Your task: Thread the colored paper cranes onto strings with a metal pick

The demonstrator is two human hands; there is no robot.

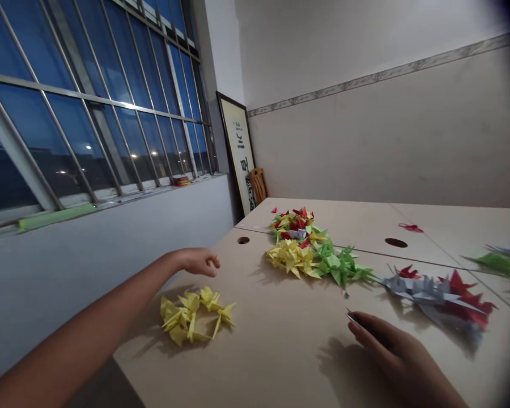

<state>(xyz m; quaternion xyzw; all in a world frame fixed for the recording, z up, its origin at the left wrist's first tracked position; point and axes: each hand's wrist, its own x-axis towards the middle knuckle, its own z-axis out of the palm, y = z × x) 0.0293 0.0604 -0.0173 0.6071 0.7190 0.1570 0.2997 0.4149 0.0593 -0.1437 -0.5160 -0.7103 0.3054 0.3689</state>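
My left hand point(200, 262) hovers over the table's left edge with its fingers curled in. Anything held in it is too small or hidden to make out. Just below it lies a ring of folded yellow paper cranes point(187, 317). My right hand point(386, 343) is closed at the lower right, above the tabletop. From its fingertips pokes the tip of a thin, pointed metal tool point(349, 313); the rest is hidden in the hand. Silver and red paper cranes point(437, 294) lie beyond that hand, joining a row of green cranes point(340, 263) and yellow cranes point(291, 256).
Red, yellow and green cranes point(297, 221) lie farther back on the pale table point(280, 328). The tabletop has round holes and seams. Red string point(410, 228) and blurred green paper point(505, 263) are at the right. A barred window point(110, 102) is left; a framed scroll point(238, 147) leans behind.
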